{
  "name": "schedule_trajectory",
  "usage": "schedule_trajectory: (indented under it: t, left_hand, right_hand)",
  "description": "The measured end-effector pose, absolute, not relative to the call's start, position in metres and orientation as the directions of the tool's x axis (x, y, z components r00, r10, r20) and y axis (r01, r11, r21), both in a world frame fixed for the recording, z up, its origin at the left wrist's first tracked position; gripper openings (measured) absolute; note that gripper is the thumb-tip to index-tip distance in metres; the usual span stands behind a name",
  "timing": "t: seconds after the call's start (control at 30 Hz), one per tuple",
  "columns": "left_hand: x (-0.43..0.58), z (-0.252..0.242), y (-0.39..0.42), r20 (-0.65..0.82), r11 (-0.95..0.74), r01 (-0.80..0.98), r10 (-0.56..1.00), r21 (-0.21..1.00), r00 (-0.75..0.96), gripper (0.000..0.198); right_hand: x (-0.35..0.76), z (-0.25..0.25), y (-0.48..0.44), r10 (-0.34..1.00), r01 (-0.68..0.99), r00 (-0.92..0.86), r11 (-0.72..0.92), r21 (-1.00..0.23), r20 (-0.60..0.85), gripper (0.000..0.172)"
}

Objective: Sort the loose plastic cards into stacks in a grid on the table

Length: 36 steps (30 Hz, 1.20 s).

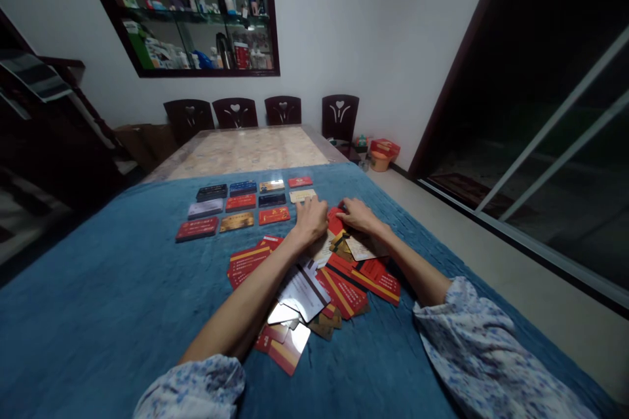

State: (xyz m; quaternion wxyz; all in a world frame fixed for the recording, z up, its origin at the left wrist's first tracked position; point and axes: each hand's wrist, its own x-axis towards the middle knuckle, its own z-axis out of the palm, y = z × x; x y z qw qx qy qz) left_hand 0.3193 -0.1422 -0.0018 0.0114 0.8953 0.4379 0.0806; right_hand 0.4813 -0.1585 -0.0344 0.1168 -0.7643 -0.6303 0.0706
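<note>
A loose heap of cards (339, 281), mostly red with some silver and tan, lies on a blue blanket (113, 294) in front of me. Beyond it, several cards (240, 204) lie flat in neat rows. My left hand (311, 217) rests palm down at the far edge of the heap, fingers together, just below a pale card (302, 196) in the rows. My right hand (356, 213) lies beside it, fingers curled onto a red card (335, 220) at the top of the heap. Whether either hand grips a card is hidden.
The blanket covers the near part of a long table; its bare marbled top (246, 150) runs on to several dark chairs (339, 114) at the wall. A glass cabinet (196, 10) hangs above. Floor and a sliding glass door (555, 137) lie to the right.
</note>
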Motion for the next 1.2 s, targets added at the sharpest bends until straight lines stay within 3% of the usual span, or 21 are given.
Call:
schedule_trajectory:
  t: [0.37,0.63,0.87,1.2]
  left_hand:
    - [0.323,0.008,-0.150,0.019,-0.690,0.714,0.720,0.117,0.693,0.031]
    - [0.321,0.012,-0.147,-0.019,-0.661,0.740,0.744,0.120,0.668,0.022]
    - [0.316,0.011,-0.138,-0.024,-0.626,0.772,0.775,0.114,0.632,0.024]
    - [0.312,0.008,-0.129,-0.027,-0.669,0.727,0.733,0.153,0.680,0.020]
  right_hand:
    - [0.478,-0.041,-0.158,0.939,0.917,0.333,-0.301,-0.261,0.086,0.038]
    - [0.501,-0.045,-0.150,0.985,0.958,0.130,-0.095,-0.270,0.116,0.035]
    - [0.523,-0.042,-0.141,0.941,0.872,-0.314,0.339,-0.354,0.128,0.047]
    - [0.519,-0.042,-0.144,0.924,0.873,-0.349,0.380,-0.305,0.155,0.043]
